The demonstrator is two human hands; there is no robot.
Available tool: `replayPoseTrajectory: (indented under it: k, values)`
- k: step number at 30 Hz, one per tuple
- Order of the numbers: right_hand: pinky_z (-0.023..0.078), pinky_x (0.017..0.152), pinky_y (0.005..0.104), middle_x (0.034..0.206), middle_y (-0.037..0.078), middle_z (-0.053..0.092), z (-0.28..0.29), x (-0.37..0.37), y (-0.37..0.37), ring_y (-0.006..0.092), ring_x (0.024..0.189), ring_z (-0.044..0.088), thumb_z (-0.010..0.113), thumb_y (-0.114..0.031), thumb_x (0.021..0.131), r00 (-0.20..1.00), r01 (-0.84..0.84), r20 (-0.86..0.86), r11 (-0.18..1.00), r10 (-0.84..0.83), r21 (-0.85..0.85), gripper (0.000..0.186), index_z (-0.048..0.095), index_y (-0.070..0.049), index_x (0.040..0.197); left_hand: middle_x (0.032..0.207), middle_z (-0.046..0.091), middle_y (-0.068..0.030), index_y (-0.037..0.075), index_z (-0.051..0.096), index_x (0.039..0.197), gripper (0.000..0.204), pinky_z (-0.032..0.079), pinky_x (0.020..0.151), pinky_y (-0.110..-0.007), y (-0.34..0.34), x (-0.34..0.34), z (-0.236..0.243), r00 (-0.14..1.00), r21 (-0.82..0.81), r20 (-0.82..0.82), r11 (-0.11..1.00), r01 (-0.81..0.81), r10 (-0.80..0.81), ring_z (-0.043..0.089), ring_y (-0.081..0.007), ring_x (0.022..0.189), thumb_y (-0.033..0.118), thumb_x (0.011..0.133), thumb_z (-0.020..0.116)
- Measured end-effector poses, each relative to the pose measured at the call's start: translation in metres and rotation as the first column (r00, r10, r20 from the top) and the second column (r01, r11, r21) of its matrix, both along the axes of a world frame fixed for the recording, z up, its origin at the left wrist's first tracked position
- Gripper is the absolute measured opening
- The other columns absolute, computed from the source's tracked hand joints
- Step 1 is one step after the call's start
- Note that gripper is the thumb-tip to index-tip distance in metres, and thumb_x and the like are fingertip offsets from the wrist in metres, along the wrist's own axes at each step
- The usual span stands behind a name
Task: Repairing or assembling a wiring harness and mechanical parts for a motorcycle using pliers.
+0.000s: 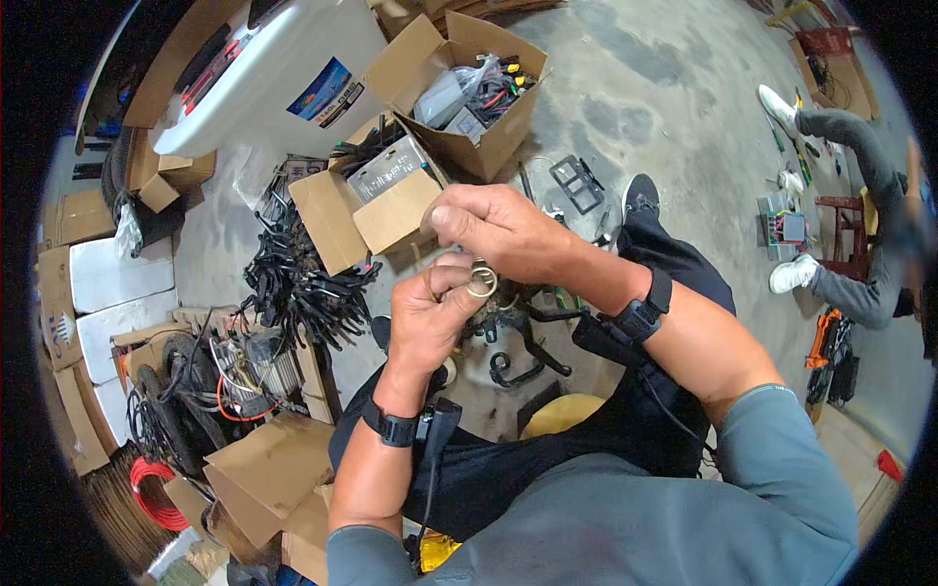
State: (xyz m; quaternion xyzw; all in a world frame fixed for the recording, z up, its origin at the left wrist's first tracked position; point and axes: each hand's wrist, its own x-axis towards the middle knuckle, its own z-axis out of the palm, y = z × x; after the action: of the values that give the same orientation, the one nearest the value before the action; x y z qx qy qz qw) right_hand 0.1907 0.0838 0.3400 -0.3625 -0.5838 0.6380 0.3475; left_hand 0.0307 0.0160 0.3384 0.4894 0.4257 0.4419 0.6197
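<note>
My left hand point(427, 314) is raised in front of me and pinches small metal rings point(481, 284) between thumb and fingers. My right hand point(493, 230) comes in from the right, just above the left, with its fingertips closed on the same rings. Both wrists wear black bands. Below the hands, partly hidden by them, a black metal assembly with curved levers point(523, 342) sits between my knees on the concrete floor.
Open cardboard boxes point(469, 78) with parts stand ahead, one holding a perforated metal plate point(386, 176). A heap of black parts point(293, 283) and a wired motor point(249, 366) lie left. A seated person point(860, 225) works at far right beside tools.
</note>
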Motion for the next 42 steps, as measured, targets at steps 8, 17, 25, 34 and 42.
replayPoseTrajectory:
  k: [8, 17, 25, 34, 42]
  values:
    - [0.049, 0.079, 0.0397, 0.089, 0.016, 0.065, -0.009, 0.025, 0.012, 0.0303, 0.089, 0.062, 0.051, -0.009, 0.086, 0.932, -0.020, 0.353, 0.961, -0.082, 0.276, 0.020, 0.061, 0.001, 0.101, 0.080, 0.070, -0.0077, 0.000, 0.069, 0.095, 0.018, 0.032, 0.044, -0.019, 0.006, -0.013, -0.001, 0.959, -0.290, 0.155, 0.939, -0.184, 0.236, 0.043, -0.0037, 0.050, 0.017, 0.091, 0.067]
    - [0.046, 0.087, 0.0426, 0.100, 0.015, 0.059, -0.005, 0.020, -0.001, 0.0352, 0.101, 0.056, 0.064, -0.004, 0.071, 0.860, -0.255, 0.510, 0.880, 0.017, 0.400, 0.036, 0.063, -0.005, 0.107, 0.080, 0.070, -0.0104, -0.003, 0.069, 0.096, 0.022, 0.031, 0.044, -0.018, 0.016, -0.031, 0.000, 0.933, -0.236, 0.167, 0.932, -0.276, 0.319, 0.040, -0.0031, 0.048, 0.018, 0.093, 0.065]
    - [0.044, 0.089, 0.0443, 0.104, 0.013, 0.059, -0.019, 0.010, -0.004, 0.0354, 0.103, 0.054, 0.072, -0.011, 0.068, 0.901, -0.250, 0.432, 0.771, -0.035, 0.585, 0.036, 0.063, -0.007, 0.103, 0.080, 0.069, -0.0087, -0.003, 0.069, 0.095, 0.021, 0.032, 0.044, -0.019, 0.015, -0.025, 0.001, 0.949, -0.260, 0.153, 0.938, -0.231, 0.276, 0.043, -0.0035, 0.050, 0.017, 0.092, 0.066]
    - [0.047, 0.081, 0.0452, 0.097, 0.016, 0.062, -0.012, 0.008, -0.001, 0.0364, 0.096, 0.059, 0.079, -0.023, 0.065, 0.822, -0.331, 0.569, 0.801, -0.014, 0.498, 0.041, 0.061, -0.006, 0.098, 0.085, 0.069, -0.0074, -0.001, 0.070, 0.089, 0.014, 0.033, 0.047, -0.019, 0.011, -0.024, -0.002, 0.928, -0.132, 0.103, 0.930, -0.344, 0.358, 0.044, -0.0041, 0.053, 0.012, 0.090, 0.067]
    - [0.047, 0.074, 0.0395, 0.082, 0.012, 0.059, 0.001, 0.009, 0.006, 0.0289, 0.081, 0.059, 0.073, -0.018, 0.074, 0.740, -0.536, 0.441, 0.841, 0.508, -0.069, 0.049, 0.061, -0.007, 0.120, 0.100, 0.070, -0.0139, -0.001, 0.070, 0.090, 0.014, 0.031, 0.046, -0.019, 0.013, -0.031, 0.000, 0.957, -0.059, 0.157, 0.969, -0.239, 0.245, 0.040, -0.0028, 0.052, 0.012, 0.091, 0.064]
